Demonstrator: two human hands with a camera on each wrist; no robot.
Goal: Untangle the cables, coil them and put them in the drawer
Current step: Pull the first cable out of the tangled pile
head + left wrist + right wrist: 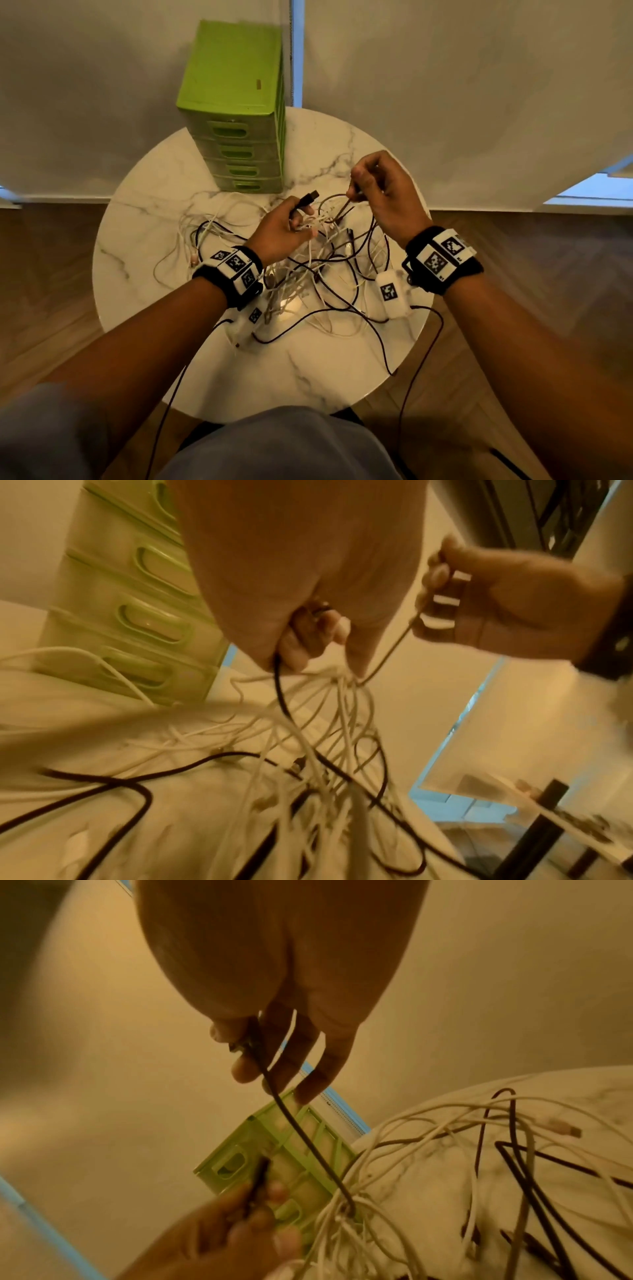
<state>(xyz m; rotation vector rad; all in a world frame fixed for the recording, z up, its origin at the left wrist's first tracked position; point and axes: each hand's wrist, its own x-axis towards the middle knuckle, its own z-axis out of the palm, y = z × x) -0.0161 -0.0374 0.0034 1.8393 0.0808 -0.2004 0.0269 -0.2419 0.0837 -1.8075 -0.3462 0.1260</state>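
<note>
A tangle of white and dark cables [318, 274] lies mid-table on the round marble table [329, 370]. My left hand [301, 219] is raised above it. It grips a black USB plug [310, 198] together with a bunch of white cables [329, 710]. My right hand [356, 192] is just to the right and higher, pinching a thin dark cable [344, 210] that runs taut down into the bunch by the left hand. In the right wrist view the right hand [246, 1047] pinches this dark cable [301, 1134]. The green drawer unit [233, 102] stands at the table's back, all drawers shut.
White camera boxes [394, 291] hang under both wrists, and their dark leads [421, 359] trail over the table's front edge. Pale curtains hang behind the table and wooden floor lies around it. My lap is close against the near edge.
</note>
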